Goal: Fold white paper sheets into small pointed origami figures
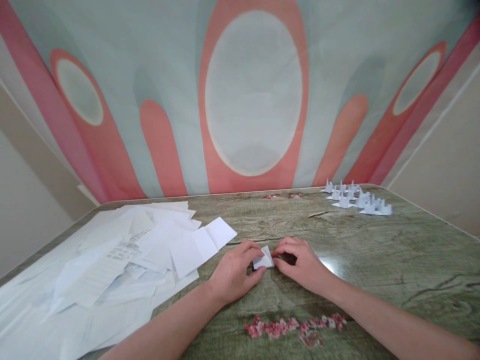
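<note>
A small piece of folded white paper (264, 259) lies on the wood-patterned table in front of me. My left hand (237, 270) grips its left side, fingers on the upper edge and thumb along the lower edge. At the paper's right corner, the thumb and fingertips of my right hand (298, 262) are pinched together; the other fingers curl in. Part of the paper is covered by my left fingers.
A broad heap of loose white sheets (123, 250), some with print, spreads over the table's left side. Several folded paper figures (352, 196) stand at the back right. Pink flower prints (277, 327) mark the tabletop (375, 260). A patterned wall covering (253, 95) rises behind.
</note>
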Motion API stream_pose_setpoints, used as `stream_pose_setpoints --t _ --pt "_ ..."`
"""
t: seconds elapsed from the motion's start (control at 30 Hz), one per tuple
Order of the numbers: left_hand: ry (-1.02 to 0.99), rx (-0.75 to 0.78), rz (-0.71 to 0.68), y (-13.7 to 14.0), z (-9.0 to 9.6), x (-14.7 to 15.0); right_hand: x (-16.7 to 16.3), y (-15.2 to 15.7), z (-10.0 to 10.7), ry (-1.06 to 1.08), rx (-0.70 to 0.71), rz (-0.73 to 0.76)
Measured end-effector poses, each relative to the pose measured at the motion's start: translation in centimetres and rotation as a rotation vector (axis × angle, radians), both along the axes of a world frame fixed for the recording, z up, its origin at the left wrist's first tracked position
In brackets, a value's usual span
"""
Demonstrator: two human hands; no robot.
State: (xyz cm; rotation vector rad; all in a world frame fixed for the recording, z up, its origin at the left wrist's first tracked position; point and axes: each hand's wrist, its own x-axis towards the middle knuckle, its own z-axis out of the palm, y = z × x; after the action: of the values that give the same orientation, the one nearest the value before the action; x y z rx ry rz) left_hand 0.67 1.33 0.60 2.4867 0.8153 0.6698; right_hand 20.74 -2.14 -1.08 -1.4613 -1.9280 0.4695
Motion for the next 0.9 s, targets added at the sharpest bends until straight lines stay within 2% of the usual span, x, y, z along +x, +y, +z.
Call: stream_pose_setpoints --t 0.2,0.9 --pt "-0.009 0.010 -0.038 -0.05 -0.02 0.01 -0.06 -0.04 0.12 -0.005 0.001 0.003" --pt "0.014 -0.013 -0.046 -0.04 0.20 -0.04 -0.16 -0.10 0.33 -0.027 -0.046 0.004"
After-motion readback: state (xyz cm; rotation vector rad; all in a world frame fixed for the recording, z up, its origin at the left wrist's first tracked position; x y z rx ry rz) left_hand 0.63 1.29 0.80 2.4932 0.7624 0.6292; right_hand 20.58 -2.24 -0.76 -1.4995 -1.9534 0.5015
